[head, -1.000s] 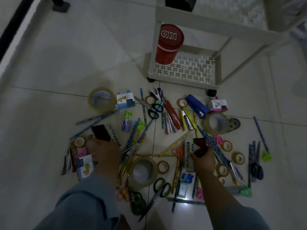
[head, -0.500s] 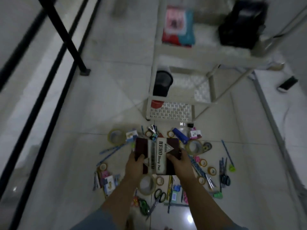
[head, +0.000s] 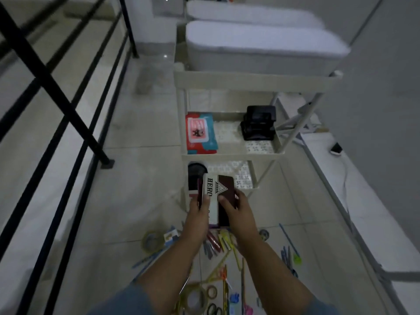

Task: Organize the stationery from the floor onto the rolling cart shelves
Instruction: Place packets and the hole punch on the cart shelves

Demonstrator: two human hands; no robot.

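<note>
Both hands hold up two "HERO" notepads (head: pixel 217 189), maroon and white, stacked together in front of the white rolling cart (head: pixel 229 79). My left hand (head: pixel 201 211) grips their left edge and my right hand (head: pixel 234 209) grips the right side. The pads hang just before the cart's lower shelves (head: pixel 254 186). A dark cup (head: pixel 196 176) stands on a lower shelf behind the pads. Loose stationery (head: pixel 218 258) lies on the floor under my forearms: pens, pencils, tape rolls, scissors, clips.
The middle cart shelf carries a red and blue packet (head: pixel 200 133) and a black hole punch (head: pixel 259 123). A black railing (head: pixel 68 87) runs along the left. White cushioned benches (head: pixel 261 42) stand behind the cart. A wall ledge with a cable (head: pixel 345 178) runs along the right.
Each hand picked a notepad off the floor, brought them together, and raised them toward the cart. The view tilted up from the floor pile to the cart shelves.
</note>
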